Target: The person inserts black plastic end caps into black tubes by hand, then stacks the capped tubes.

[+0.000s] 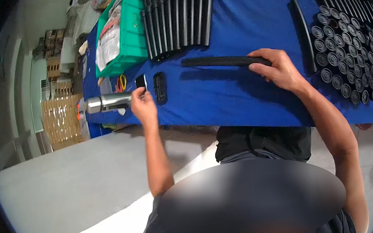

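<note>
My right hand (pixel 277 68) is closed around one end of a long black tube (pixel 217 62), held nearly level over the blue cloth with its other end pointing left. My left hand (pixel 143 106) has its fingers pinched at the lower end of a small black rectangular piece with a pale edge (pixel 140 81). Just left of that hand lies a silver metal flask (pixel 110 102), partly hidden behind the fingers. To its right on the cloth sits a black oblong holder (pixel 160 88). Scissors with yellow and red handles (pixel 121 82) lie above the flask.
A green crate (pixel 132 40) holding a pale, printed sack stands at the back left. Rows of black tubes (pixel 181 21) lie beside it. At the right are stacked tubes with round grey ends (pixel 343 50) and a single black tube (pixel 304 36). The table's near edge runs below my hands.
</note>
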`<state>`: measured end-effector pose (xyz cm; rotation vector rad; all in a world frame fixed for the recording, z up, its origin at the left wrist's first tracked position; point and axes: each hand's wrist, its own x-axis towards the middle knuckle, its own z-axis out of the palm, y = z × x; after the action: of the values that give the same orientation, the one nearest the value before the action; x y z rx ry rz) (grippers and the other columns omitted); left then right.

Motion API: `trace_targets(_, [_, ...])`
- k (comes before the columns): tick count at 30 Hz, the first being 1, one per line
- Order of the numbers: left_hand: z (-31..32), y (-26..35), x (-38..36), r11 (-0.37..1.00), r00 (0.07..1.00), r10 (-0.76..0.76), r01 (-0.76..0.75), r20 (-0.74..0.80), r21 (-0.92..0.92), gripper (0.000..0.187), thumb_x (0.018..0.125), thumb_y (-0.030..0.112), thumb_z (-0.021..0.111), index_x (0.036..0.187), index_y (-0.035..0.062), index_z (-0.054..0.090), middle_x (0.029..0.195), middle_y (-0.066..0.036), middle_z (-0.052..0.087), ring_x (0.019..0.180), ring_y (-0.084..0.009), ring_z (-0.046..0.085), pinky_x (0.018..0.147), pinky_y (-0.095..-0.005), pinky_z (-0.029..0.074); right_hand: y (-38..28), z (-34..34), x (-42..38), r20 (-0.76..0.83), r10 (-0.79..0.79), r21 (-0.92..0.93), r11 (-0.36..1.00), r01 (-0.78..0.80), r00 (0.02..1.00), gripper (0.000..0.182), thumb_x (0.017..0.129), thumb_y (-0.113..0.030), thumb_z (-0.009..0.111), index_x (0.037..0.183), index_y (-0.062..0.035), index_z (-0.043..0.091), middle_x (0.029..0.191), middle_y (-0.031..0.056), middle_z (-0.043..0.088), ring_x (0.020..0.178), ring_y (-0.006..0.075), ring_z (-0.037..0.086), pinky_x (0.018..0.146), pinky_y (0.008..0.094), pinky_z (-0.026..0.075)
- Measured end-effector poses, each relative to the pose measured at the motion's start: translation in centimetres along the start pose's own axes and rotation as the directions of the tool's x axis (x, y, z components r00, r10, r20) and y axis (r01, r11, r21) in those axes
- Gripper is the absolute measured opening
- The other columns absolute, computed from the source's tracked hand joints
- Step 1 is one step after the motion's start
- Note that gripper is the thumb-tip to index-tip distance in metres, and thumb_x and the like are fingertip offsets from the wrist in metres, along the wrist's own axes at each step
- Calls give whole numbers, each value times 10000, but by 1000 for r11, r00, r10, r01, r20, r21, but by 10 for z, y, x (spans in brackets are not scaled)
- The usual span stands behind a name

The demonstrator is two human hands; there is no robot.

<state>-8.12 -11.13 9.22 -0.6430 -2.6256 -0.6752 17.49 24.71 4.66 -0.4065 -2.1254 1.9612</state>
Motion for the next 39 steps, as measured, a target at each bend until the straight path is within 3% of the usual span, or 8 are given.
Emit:
trace_targets(2, [0, -43, 15, 949, 989, 100, -128, 107, 288, 304, 852, 128, 714, 1136, 24, 677, 1144, -211, 685, 1109, -400, 623, 997, -465, 466, 2, 1, 1, -14, -84, -87, 993, 82, 996, 334, 890, -212, 733, 1126, 23, 699, 906, 161, 712, 759, 226, 674, 705, 366, 538])
trace_targets(5, [12, -83, 19, 853, 959, 58, -192, 276, 486, 452, 925, 285, 686, 1230, -47, 653, 1250, -255, 658, 1157, -419, 616, 1016, -488, 467, 19, 4, 7, -12, -352, -176, 922, 345, 936, 322, 888, -284, 705, 1067, -17, 716, 963, 217, 713, 890, 365, 700, 795, 435, 541])
trace_targets(8, [14, -75, 14, 867, 945, -84, -87, 315, 490, 397, 983, 276, 628, 1178, -68, 672, 1124, -273, 696, 1031, -446, 659, 929, -476, 510, 17, 0, 4, 53, -305, -180, 934, 310, 951, 339, 880, -287, 705, 1061, 0, 691, 982, 226, 696, 937, 402, 675, 817, 461, 526])
trace_targets(13, [34, -134, 26, 752, 975, 107, -208, 195, 626, 453, 1006, 402, 560, 1183, 16, 718, 1086, -209, 735, 928, -426, 693, 827, -518, 533, 28, 3, 7, -55, -298, -240, 930, 277, 953, 320, 777, -263, 718, 939, 12, 716, 839, 230, 704, 828, 420, 687, 745, 501, 536])
trace_targets(20, [38, -98, 25, 694, 978, -203, 108, 49, 712, 427, 944, 498, 599, 1148, 161, 766, 1027, -179, 753, 890, -422, 705, 798, -534, 543, 27, -3, 12, -106, -284, -253, 935, 250, 953, 316, 765, -240, 731, 963, 6, 725, 879, 221, 721, 889, 414, 695, 810, 499, 543])
trace_targets(33, [37, -127, 34, 802, 980, -164, 65, 114, 593, 413, 960, 461, 596, 1138, 124, 757, 1038, -167, 753, 924, -454, 687, 828, -512, 541, 27, -1, 13, -116, -274, -245, 940, 239, 955, 316, 765, -244, 728, 967, -1, 735, 908, 220, 727, 923, 405, 698, 835, 492, 541])
trace_targets(36, [14, -73, 29, 915, 995, -79, 48, 63, 401, 384, 997, 378, 590, 1155, 62, 743, 1082, -180, 747, 981, -437, 686, 883, -476, 534, 21, -6, 11, -112, -265, -219, 947, 236, 958, 306, 781, -251, 719, 961, -4, 728, 900, 222, 718, 912, 407, 692, 825, 493, 536])
trace_targets(39, [25, -1, 27, 928, 932, 359, -351, -47, 127, 332, 1022, 218, 608, 1211, -42, 688, 1188, -216, 706, 1062, -353, 668, 957, -438, 501, 23, -1, 10, -187, -380, -220, 915, 339, 906, 299, 806, -256, 706, 969, -5, 710, 884, 222, 702, 891, 410, 680, 811, 496, 528])
